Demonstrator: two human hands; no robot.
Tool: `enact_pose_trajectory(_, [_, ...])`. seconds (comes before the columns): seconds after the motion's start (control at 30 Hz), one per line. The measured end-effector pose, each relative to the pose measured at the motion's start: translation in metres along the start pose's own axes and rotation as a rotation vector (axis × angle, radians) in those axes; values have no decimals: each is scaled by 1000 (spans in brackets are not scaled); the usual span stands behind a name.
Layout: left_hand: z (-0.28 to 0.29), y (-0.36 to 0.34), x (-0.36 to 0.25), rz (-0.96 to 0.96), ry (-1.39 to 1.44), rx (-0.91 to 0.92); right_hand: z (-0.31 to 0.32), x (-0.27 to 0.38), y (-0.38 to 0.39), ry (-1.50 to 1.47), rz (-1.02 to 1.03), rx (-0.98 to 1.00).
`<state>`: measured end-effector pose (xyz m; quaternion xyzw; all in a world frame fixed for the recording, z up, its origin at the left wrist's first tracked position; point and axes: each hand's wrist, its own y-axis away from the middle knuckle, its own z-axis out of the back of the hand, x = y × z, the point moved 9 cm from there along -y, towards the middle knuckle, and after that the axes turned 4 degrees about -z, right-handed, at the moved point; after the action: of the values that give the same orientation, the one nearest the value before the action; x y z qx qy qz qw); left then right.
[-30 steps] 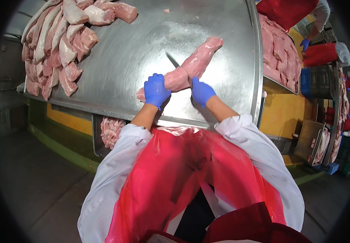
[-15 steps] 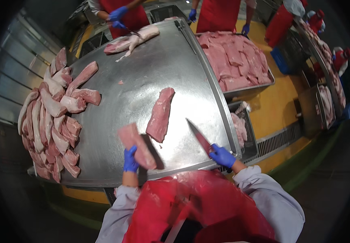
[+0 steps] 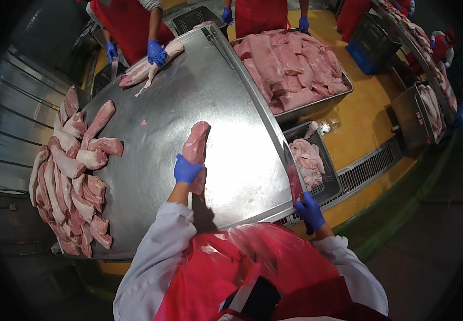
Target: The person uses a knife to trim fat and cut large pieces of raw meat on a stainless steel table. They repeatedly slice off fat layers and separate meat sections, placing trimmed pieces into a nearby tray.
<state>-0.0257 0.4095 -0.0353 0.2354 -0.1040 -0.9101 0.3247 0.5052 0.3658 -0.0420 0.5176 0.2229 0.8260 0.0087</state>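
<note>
My left hand [image 3: 187, 169], in a blue glove, is closed on raw pink meat [image 3: 196, 140] in the middle of the steel table [image 3: 151, 206]. Whether that is one piece or two overlapping ones, I cannot tell. My right hand [image 3: 310, 212], also gloved, grips a knife [image 3: 295, 184] at the table's right edge, its blade pointing away from me. A pile of fat-streaked meat pieces [image 3: 68, 176] covers the table's left end.
Across the table, a co-worker [image 3: 130, 27] handles another cut [image 3: 134, 75]. A second person [image 3: 258, 13] stands behind a tray heaped with meat [image 3: 290, 69]. A crate of trimmings [image 3: 306, 160] is beside the right edge. Other workers [image 3: 441, 45] are farther right.
The view has swung to show co-workers. Since half a second ago, my left hand and its meat moved to the middle piece's place; my right hand and knife moved right, to the edge.
</note>
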Motion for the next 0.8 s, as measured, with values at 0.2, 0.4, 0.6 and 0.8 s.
enact_pose_trajectory(0.2, [-36, 12, -4, -112, 1212, 212, -14, -2, 8, -80, -127, 134])
enact_pose_trajectory(0.4, [74, -21, -210, -406, 1651, 476, -61, 37, -29, -119, -89, 274])
enact_pose_trajectory(0.6, [89, -96, -2, -333, 906, -18, -137, 82, -84, 51, 55, 404])
enact_pose_trajectory(0.8, [155, -68, 386, 124, 592, -296, -238, 84, -103, -49, -54, 442])
